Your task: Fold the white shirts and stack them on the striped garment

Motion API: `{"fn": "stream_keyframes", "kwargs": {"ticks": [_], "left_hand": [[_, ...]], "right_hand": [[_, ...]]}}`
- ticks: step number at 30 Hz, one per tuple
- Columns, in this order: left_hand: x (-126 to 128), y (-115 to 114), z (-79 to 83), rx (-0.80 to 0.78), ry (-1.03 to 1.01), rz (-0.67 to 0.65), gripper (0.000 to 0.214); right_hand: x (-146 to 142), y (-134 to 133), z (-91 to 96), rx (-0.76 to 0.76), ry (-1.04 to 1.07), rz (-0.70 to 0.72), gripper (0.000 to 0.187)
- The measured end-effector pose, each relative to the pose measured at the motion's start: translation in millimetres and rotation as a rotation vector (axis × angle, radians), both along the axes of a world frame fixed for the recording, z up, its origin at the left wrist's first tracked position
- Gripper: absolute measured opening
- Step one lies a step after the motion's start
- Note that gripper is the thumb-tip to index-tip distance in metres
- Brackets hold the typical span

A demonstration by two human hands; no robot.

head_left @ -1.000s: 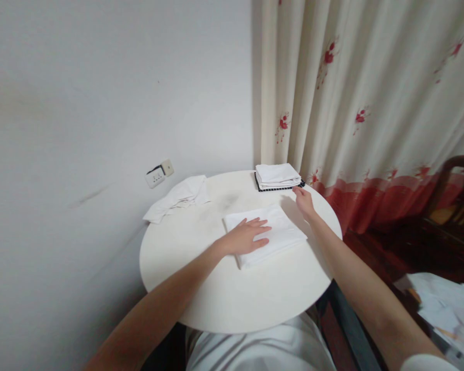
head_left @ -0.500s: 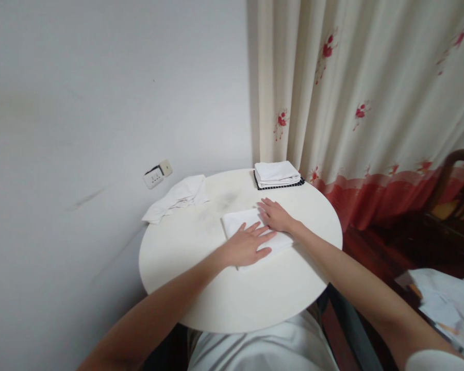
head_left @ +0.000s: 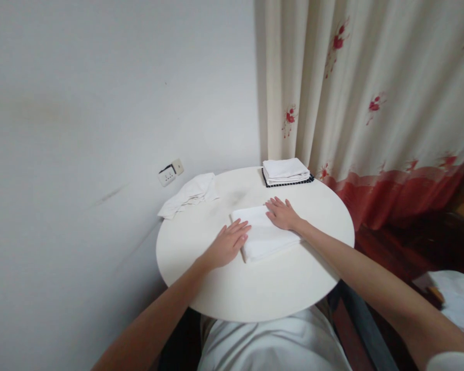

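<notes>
A folded white cloth [head_left: 263,238] lies in the middle of a round white table [head_left: 255,288]. My left hand [head_left: 227,245] rests flat at the cloth's left edge, fingers stretched out and holding nothing. My right hand [head_left: 282,213] lies flat on the cloth's far right part, fingers spread. A stack of folded white cloths [head_left: 286,170] sits on a dark mat at the table's far edge. A loose crumpled white cloth [head_left: 189,194] lies at the far left, partly over the rim.
A white wall with a socket [head_left: 167,175] stands to the left. A cream curtain [head_left: 371,103] with red flowers hangs behind the table. Papers [head_left: 456,301] lie at the lower right, beside dark furniture.
The cloth has been folded narrower. My right hand came back from the far stack onto the cloth. My left hand slid off the cloth's middle to its left edge.
</notes>
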State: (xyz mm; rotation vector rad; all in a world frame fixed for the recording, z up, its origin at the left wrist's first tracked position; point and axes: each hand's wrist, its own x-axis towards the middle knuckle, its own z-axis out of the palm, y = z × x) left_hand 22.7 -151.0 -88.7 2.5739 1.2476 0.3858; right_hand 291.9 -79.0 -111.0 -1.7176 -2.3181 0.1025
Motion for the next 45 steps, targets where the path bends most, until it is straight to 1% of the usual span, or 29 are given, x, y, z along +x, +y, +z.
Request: {"fn": "stream_keyframes", "kwargs": {"ticks": [2, 4, 6, 8, 10, 12, 14, 15, 17, 19, 21, 23, 25, 26, 27, 29, 31, 34, 37, 39, 42, 45], "left_hand": [[-9, -3, -4.1, 0.032, -0.059, 0.062, 0.051], [-17, -6, -8.7, 0.067, -0.140, 0.152, 0.053], [-24, -6, -12.6, 0.058, -0.211, 0.280, 0.056], [-31, -2, -13.9, 0.017, -0.283, 0.399, 0.057], [-37, 1, -11.9, -0.026, -0.372, 0.451, 0.057], [-41, 4, -6.9, -0.078, -0.472, 0.454, 0.055], [-42, 7, -0.1, -0.192, -0.550, 0.441, 0.056], [-42, 8, 3.4, -0.273, -0.574, 0.437, 0.058], [-41, 12, 10.1, -0.426, -0.576, 0.426, 0.063], [-38, 18, 15.5, -0.511, -0.526, 0.387, 0.061], [-32, 25, 19.3, -0.525, -0.500, 0.318, 0.053], [-23, 31, 21.7, -0.510, -0.548, 0.257, 0.049], [-15, 34, 23.5, -0.502, -0.635, 0.233, 0.054], [-11, 34, 24.4, -0.506, -0.673, 0.241, 0.060], [-7, 34, 25.3, -0.519, -0.707, 0.261, 0.068], [-2, 30, 27.1, -0.573, -0.777, 0.321, 0.082], [4, 23, 28.1, -0.637, -0.864, 0.383, 0.089], [12, 12, 27.1, -0.728, -1.027, 0.432, 0.084], [22, 8, 21.4, -0.800, -1.165, 0.434, 0.080], [28, 10, 15.7, -0.804, -1.224, 0.435, 0.080], [33, 21, 9.9, -0.777, -1.281, 0.429, 0.083], [35, 36, 14.2, -0.742, -1.270, 0.398, 0.085]], "right_hand": [[-5, -3, -2.1, -0.010, 0.028, -0.046, 0.056], [-13, -6, -4.3, -0.007, 0.096, -0.094, 0.056], [-21, -7, -3.8, 0.002, 0.272, -0.160, 0.053], [-24, -6, 1.6, 0.018, 0.478, -0.238, 0.047], [-17, -3, 10.7, 0.048, 0.598, -0.299, 0.045], [-1, -3, 19.5, 0.076, 0.658, -0.343, 0.046], [20, -8, 24.7, 0.050, 0.793, -0.377, 0.044], [30, -13, 25.9, 0.002, 0.871, -0.386, 0.043], [45, -26, 27.5, -0.144, 0.988, -0.399, 0.042], [52, -41, 31.7, -0.298, 1.008, -0.426, 0.038], [53, -54, 40.2, -0.436, 1.016, -0.416, 0.024], [51, -62, 51.1, -0.582, 1.051, -0.336, 0.013], [47, -64, 60.0, -0.704, 1.091, -0.262, 0.011], [46, -63, 62.4, -0.740, 1.100, -0.256, 0.011], [44, -60, 63.3, -0.754, 1.091, -0.271, 0.011], [42, -53, 60.9, -0.736, 1.046, -0.327, 0.015], [41, -45, 55.3, -0.704, 0.999, -0.371, 0.020], [39, -38, 48.8, -0.711, 1.011, -0.383, 0.018], [39, -38, 47.5, -0.739, 1.067, -0.372, 0.013], [40, -40, 48.5, -0.745, 1.135, -0.346, 0.013], [42, -42, 52.1, -0.745, 1.295, -0.291, 0.014], [45, -42, 58.0, -0.760, 1.440, -0.218, 0.019]]}}
